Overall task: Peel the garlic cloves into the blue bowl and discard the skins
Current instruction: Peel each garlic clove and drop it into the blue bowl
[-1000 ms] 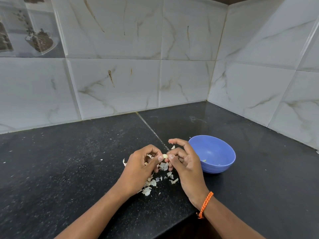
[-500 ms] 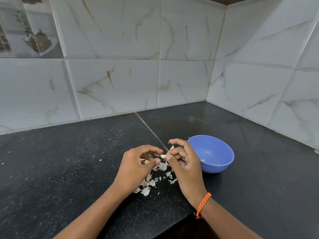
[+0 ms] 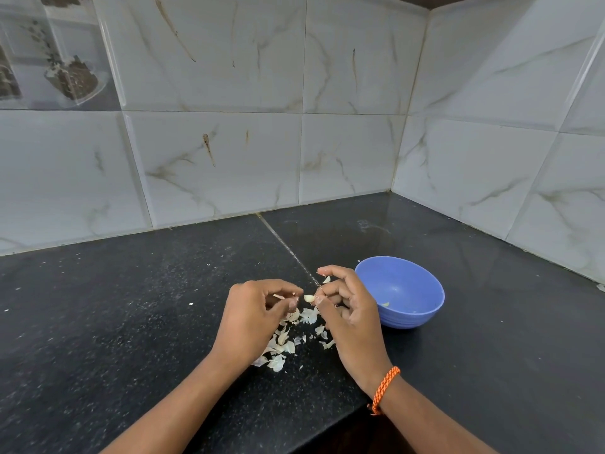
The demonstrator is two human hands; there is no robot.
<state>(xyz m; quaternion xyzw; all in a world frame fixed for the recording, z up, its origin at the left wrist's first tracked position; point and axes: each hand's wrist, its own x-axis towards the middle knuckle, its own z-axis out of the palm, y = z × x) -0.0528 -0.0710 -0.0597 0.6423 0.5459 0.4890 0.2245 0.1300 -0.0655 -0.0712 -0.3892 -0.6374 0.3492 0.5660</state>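
My right hand (image 3: 352,317) pinches a small pale garlic clove (image 3: 308,298) just left of the round blue plastic bowl (image 3: 401,291); my left hand (image 3: 253,317), further left of the bowl, has its fingers curled round a thin scrap of skin. Papery white garlic skins (image 3: 288,339) litter the speckled black stone counter (image 3: 114,322) beside the bowl. One peeled piece lies inside the bowl. Veined white marble tiles (image 3: 212,158) rise behind it, meeting in a corner

A black speckled surface (image 3: 114,322) meets white marbled wall tiles (image 3: 216,165) at a corner. A pale seam (image 3: 284,245) crosses the surface. One tile at upper left bears a printed picture (image 3: 55,54). An orange bracelet (image 3: 386,386) circles a wrist.
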